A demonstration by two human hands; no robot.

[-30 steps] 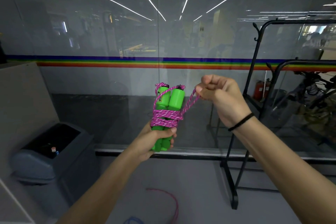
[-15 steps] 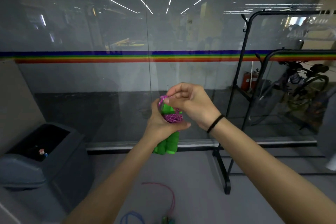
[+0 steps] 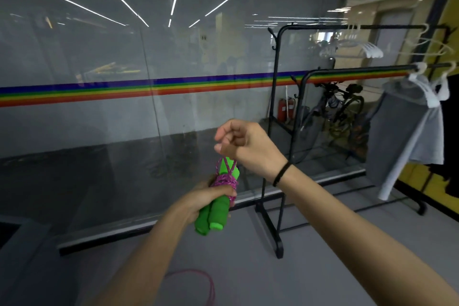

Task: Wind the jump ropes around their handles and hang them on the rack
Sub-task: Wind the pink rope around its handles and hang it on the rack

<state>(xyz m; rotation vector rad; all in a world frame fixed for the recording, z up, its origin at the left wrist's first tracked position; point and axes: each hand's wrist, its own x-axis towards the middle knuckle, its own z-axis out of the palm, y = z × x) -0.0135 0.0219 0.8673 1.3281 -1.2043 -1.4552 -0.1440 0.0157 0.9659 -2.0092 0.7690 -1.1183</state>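
Note:
Two green jump rope handles lie side by side in my left hand, which grips them around the middle. A pink and purple rope is wound several times around their upper part. A short loop of that rope rises to my right hand, which pinches it just above the handles with curled fingers. The black rack stands to the right, about an arm's length beyond my hands.
White hangers and a grey garment hang on the rack's right part. A glass wall with a rainbow stripe runs behind. Another pink rope lies on the grey floor below my arms.
The view has swung right, bringing more of the rack in. My right hand lifted from the handle tops, pulling a short rope loop upward. The handles now tilt with their ends toward me.

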